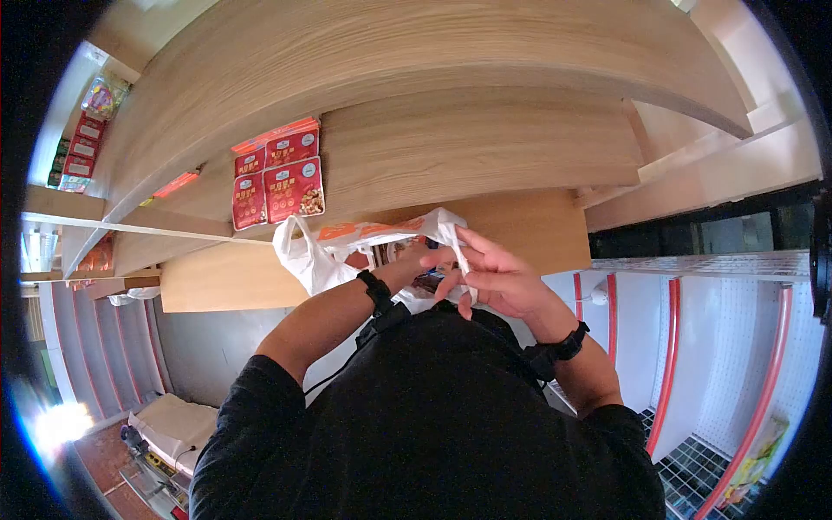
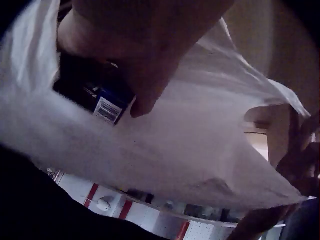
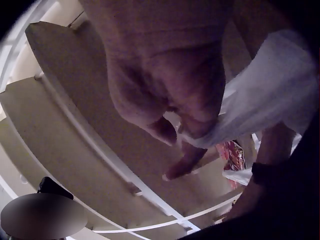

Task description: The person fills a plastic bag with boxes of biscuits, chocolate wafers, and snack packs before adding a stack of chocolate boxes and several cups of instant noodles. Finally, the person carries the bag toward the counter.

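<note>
A white plastic bag with orange print stands mouth-up at the shelf's front edge, close to the person's body. The left hand reaches down into its mouth. In the left wrist view, the thumb lies beside a dark blue package with a white barcode label; the other fingers are hidden, so I cannot tell whether they grip it. The right hand holds the bag's handle at the right side. That handle loops over a finger in the right wrist view, pulled taut.
Red snack pouches stand in rows on the wooden shelf, left of the bag. Another board overhangs it. More packages fill a compartment at far left. White racks with red uprights stand at the right.
</note>
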The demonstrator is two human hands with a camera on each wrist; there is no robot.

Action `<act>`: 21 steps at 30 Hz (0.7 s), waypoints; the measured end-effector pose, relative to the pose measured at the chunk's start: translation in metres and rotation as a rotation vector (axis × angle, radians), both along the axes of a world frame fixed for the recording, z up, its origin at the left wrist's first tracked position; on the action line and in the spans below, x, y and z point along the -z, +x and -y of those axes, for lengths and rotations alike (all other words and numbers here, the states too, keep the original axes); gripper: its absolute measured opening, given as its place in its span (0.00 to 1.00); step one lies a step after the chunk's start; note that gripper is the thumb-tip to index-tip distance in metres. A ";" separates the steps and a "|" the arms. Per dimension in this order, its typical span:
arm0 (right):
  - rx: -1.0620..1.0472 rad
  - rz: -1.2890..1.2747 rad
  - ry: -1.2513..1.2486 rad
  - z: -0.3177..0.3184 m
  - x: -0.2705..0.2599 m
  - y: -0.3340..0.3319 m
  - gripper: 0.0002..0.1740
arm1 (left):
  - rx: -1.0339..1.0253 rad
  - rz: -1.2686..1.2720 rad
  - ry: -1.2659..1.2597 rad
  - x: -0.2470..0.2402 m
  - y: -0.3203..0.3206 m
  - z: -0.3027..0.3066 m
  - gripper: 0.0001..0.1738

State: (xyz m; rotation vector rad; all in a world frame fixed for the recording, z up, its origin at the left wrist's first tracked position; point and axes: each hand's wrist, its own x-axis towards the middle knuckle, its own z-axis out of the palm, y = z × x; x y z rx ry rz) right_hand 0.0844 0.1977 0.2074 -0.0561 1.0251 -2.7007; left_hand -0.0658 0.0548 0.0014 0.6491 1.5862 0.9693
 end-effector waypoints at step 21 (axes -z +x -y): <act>0.087 -0.007 0.078 0.001 -0.002 0.000 0.48 | 0.248 -0.282 -0.269 -0.070 0.003 -0.031 0.27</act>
